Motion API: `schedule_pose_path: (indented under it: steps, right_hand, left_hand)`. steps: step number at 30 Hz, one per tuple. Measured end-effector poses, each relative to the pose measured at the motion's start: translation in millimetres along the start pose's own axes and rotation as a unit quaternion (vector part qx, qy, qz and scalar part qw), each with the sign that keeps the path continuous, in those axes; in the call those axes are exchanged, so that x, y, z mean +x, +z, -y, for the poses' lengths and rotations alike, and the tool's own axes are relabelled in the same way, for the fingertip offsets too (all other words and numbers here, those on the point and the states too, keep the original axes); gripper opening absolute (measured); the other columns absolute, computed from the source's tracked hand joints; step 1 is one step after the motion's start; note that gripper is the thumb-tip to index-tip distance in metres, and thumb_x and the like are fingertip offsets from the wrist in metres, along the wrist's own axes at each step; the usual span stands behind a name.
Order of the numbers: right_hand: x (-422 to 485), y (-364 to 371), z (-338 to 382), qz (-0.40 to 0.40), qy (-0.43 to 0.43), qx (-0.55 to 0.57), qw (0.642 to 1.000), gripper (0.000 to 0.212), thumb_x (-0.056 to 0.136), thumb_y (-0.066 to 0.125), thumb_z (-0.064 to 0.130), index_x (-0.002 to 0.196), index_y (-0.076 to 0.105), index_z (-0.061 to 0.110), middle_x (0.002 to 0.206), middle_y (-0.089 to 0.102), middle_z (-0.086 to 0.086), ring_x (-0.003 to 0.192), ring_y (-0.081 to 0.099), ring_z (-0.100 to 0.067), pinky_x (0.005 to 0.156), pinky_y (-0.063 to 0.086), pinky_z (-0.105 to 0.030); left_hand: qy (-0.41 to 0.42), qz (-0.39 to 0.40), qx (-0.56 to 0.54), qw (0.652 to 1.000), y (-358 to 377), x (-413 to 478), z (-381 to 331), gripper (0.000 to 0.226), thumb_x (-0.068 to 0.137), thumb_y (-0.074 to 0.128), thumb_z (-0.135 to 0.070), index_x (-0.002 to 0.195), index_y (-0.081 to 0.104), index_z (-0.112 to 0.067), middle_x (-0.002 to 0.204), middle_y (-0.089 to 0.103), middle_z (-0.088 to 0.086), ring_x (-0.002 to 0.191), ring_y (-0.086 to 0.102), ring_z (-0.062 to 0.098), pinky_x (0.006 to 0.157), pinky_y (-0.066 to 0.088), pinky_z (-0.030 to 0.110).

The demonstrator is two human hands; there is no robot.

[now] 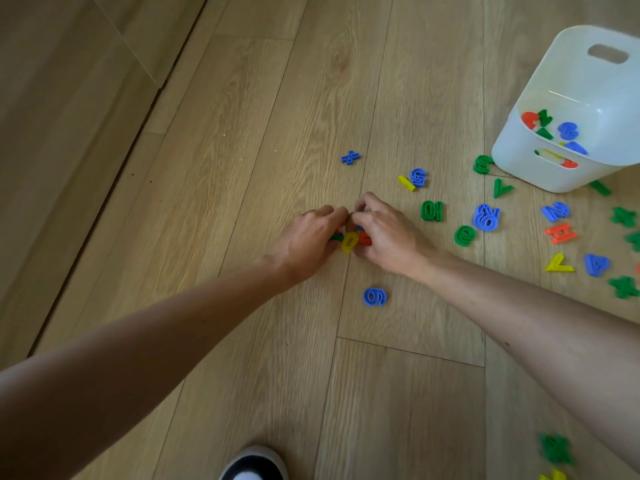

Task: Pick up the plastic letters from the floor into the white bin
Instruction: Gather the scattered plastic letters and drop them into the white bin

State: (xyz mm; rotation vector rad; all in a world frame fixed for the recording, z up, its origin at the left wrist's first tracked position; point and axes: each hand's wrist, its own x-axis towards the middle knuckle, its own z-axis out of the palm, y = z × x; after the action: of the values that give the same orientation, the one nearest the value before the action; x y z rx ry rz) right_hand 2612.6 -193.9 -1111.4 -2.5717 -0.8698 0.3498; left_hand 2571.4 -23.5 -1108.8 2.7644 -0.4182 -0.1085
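My left hand (306, 239) and my right hand (388, 230) meet at the floor's middle, fingers curled around a small cluster of plastic letters: a yellow one (349, 241), a red one (365, 240) and a green one (335, 236), partly hidden. The white bin (588, 98) stands at the upper right with several coloured letters inside. Loose on the floor lie a blue 9 (374, 296), a blue division sign (350, 157), a yellow bar (406, 183), a blue piece (418, 177), a green piece (431, 211) and several more to the right.
Wooden floor planks run throughout. A wall or cabinet base (69, 98) lines the left side. A black-and-white shoe (254, 464) shows at the bottom edge. More green and yellow pieces (554, 452) lie at the bottom right.
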Motion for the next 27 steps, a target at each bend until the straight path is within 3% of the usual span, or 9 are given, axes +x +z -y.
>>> schedule_pose_path:
  steps: [3, 8, 16, 20, 22, 25, 27]
  right_hand:
    - [0.7, -1.7, -2.0, 0.006, -0.008, 0.008, 1.0, 0.025, 0.078, 0.079, 0.023, 0.098, 0.067, 0.015, 0.109, 0.046, -0.004, 0.085, 0.058, -0.023, 0.073, 0.052, -0.037]
    - [0.0, 1.2, -3.6, 0.014, -0.029, 0.002, 0.999, 0.028, 0.082, 0.075, 0.02, 0.107, 0.065, 0.017, 0.123, 0.046, -0.004, 0.094, 0.058, -0.022, 0.077, 0.052, -0.036]
    - [3.3, -2.4, -5.3, 0.032, -0.041, -0.006, 0.999, 0.022, 0.082, 0.073, 0.016, 0.101, 0.062, 0.019, 0.113, 0.046, -0.002, 0.086, 0.052, -0.017, 0.067, 0.037, -0.027]
    - [1.0, -4.4, -11.0, 0.011, -0.036, 0.026, 0.999, 0.02, 0.081, 0.072, 0.02, 0.099, 0.062, 0.02, 0.109, 0.047, -0.002, 0.088, 0.056, -0.021, 0.07, 0.049, -0.035]
    - [0.2, -8.7, -13.5, -0.015, -0.016, 0.066, 0.998, 0.017, 0.08, 0.072, 0.022, 0.095, 0.063, 0.021, 0.106, 0.049, -0.002, 0.089, 0.056, -0.021, 0.074, 0.05, -0.038]
    - [0.3, -17.1, -17.5, -0.055, 0.029, 0.146, 0.987, 0.017, 0.077, 0.076, 0.024, 0.087, 0.063, 0.026, 0.1, 0.052, -0.003, 0.08, 0.055, -0.017, 0.073, 0.049, -0.034]
    - [-0.1, -23.7, -20.2, -0.079, 0.069, 0.216, 0.971, 0.019, 0.076, 0.079, 0.021, 0.085, 0.063, 0.024, 0.101, 0.056, -0.003, 0.068, 0.059, -0.016, 0.064, 0.051, -0.029]
  left_hand:
    - [-0.002, 0.01, -0.031, 0.999, 0.1, -0.8, 4.1, 0.023, 0.085, 0.062, -0.004, 0.107, 0.063, -0.011, 0.095, 0.059, 0.003, 0.074, 0.061, 0.021, 0.068, 0.053, 0.036]
    - [-0.031, 0.002, -0.093, 0.995, 4.7, -2.8, 10.1, 0.02, 0.083, 0.063, -0.004, 0.099, 0.067, -0.014, 0.091, 0.057, -0.001, 0.073, 0.059, 0.017, 0.067, 0.054, 0.037]
    - [-0.066, -0.014, -0.132, 0.989, 2.3, -3.3, 12.6, 0.017, 0.08, 0.068, -0.006, 0.094, 0.067, -0.016, 0.089, 0.059, -0.001, 0.077, 0.057, 0.015, 0.07, 0.053, 0.036]
    - [-0.093, -0.021, -0.155, 0.983, 1.0, -6.6, 15.0, 0.018, 0.081, 0.071, -0.01, 0.097, 0.068, -0.017, 0.094, 0.063, -0.001, 0.084, 0.06, 0.016, 0.075, 0.054, 0.033]
    - [-0.125, -0.038, -0.22, 0.967, -2.7, -6.2, 13.4, 0.016, 0.081, 0.072, -0.008, 0.096, 0.068, -0.015, 0.09, 0.068, 0.0, 0.078, 0.064, 0.014, 0.07, 0.055, 0.03]
    - [-0.183, -0.042, -0.39, 0.902, -12.5, -2.9, 7.2, 0.012, 0.086, 0.07, -0.004, 0.097, 0.066, -0.005, 0.081, 0.072, 0.014, 0.062, 0.066, 0.018, 0.054, 0.055, 0.031]
    - [-0.203, -0.038, -0.466, 0.86, -15.7, 2.9, 3.2, 0.015, 0.089, 0.068, -0.005, 0.102, 0.064, 0.0, 0.086, 0.071, 0.02, 0.066, 0.066, 0.025, 0.057, 0.056, 0.036]
